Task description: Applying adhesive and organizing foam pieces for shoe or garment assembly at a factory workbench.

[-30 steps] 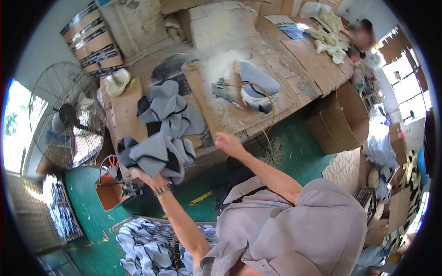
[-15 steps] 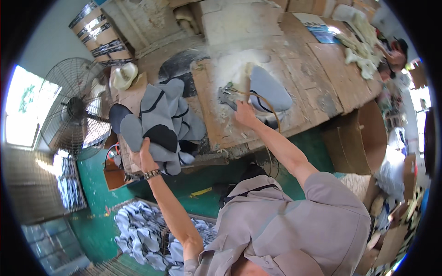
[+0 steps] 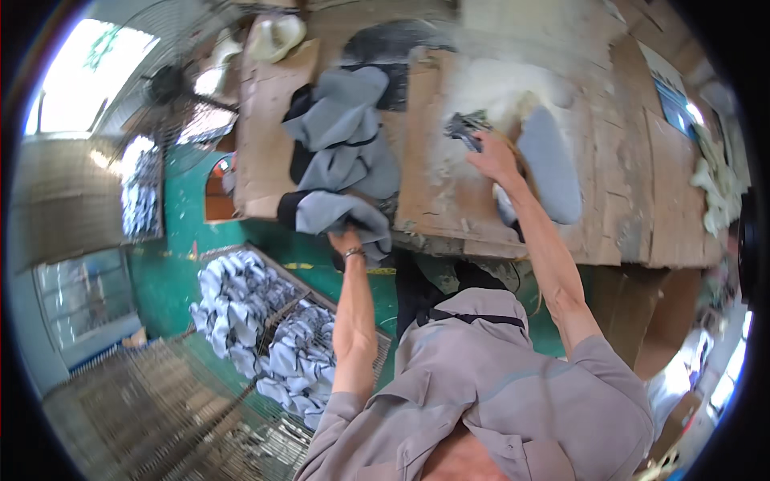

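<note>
Gripping grey fabric piece (image 3: 346, 216) w/ left hand (image 3: 346, 240); wire rack (image 3: 321, 321) holds more.

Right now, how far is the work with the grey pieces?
Done, it seems: many grey pieces lie heaped on the wire racks below. In hand: the left hand grips a grey piece from the pile; the right hand holds a dark tool. Left: that pile on the cardboard.

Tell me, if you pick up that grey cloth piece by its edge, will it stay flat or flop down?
Probably flop. The grey cloth piece under the left hand already folds and droops over the cardboard edge, so it looks soft. It likely weighs little, being thin. It seems unlikely to roll or slide far, since the pile lies bunched.
</note>
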Available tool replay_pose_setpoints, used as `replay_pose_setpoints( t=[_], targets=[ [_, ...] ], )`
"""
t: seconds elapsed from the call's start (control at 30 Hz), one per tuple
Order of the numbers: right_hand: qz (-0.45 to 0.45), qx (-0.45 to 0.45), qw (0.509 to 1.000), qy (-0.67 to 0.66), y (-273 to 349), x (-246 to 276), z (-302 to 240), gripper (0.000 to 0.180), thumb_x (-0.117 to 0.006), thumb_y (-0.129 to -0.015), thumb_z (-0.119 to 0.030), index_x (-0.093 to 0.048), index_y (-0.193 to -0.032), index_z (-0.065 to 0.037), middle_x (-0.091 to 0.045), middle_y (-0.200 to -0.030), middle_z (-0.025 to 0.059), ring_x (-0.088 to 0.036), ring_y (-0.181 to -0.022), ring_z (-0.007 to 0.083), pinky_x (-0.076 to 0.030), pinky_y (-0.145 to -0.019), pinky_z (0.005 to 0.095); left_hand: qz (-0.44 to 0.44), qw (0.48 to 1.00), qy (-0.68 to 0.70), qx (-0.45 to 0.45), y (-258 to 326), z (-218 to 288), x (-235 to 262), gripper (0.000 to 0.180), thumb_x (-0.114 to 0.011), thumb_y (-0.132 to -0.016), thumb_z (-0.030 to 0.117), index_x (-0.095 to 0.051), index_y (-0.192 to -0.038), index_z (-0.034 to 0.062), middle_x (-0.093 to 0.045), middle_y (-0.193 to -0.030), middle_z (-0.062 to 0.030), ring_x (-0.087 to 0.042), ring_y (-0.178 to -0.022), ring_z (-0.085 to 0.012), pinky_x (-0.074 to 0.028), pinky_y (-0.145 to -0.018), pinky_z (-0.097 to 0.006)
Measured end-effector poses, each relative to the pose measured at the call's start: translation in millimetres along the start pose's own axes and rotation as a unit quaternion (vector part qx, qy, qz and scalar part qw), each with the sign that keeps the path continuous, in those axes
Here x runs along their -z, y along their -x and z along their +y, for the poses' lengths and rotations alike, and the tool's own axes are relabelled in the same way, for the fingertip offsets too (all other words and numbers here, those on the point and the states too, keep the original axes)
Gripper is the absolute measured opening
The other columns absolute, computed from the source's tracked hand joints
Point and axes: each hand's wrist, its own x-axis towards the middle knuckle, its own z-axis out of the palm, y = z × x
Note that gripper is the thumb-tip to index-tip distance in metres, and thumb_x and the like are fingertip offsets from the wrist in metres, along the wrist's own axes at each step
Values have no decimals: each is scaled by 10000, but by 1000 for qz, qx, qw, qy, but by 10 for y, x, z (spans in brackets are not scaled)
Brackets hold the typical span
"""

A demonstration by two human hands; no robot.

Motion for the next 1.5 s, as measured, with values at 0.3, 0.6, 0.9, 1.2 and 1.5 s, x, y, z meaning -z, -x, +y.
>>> replay_pose_setpoints(
  t=[0.3,0.6,0.9,1.2,1.5],
  targets=[
    [28,-53,998,-35,-47,-305,243,676,-699,-745,-287,-463,-1302,14,-690,-904,255,-690,-849,413,-541,-782,468,26,988,121,97,69,66,-267,718,-759,-673,-156,-539,-1341,-9,-620,-1313,-135,-616,-1140,-263,-534,-1000,-450],
    [205,103,925,-304,1065,1280,-1091,441,-633,-876,-103,-428,-1252,0,-529,-793,11,-514,-667,81,-421,-555,260,28,990,111,87,-66,-26,-246,802,-758,-698,-105,-452,-1435,-21,-554,-1411,-194,-583,-1225,-300,-478,-1065,-433],
    [172,11,962,-212,357,-418,-967,467,-620,-815,-206,-487,-1197,26,-656,-841,244,-678,-808,419,-529,-729,508,73,984,-110,123,-59,1028,433,649,-818,-704,67,-594,-1308,-2,-686,-1202,-219,-652,-1120,-362,-480,-1019,-443],
    [-16,84,916,-391,671,-1044,-992,739,-753,-856,-445,-510,-1400,-10,-614,-1268,269,-644,-1121,341,-521,-917,453,-57,942,329,24,8,2750,1086,524,-818,-744,18,-625,-1231,4,-674,-1176,-68,-626,-1037,-192,-502,-912,-344],
    [196,78,937,-278,625,183,-1369,342,-682,-891,-283,-624,-858,53,-580,-657,154,-545,-637,177,-448,-607,389,-319,895,310,31,-329,2954,719,513,-823,-800,70,-618,-1263,-7,-682,-1180,-73,-638,-1050,-186,-498,-930,-330]
  ],
)
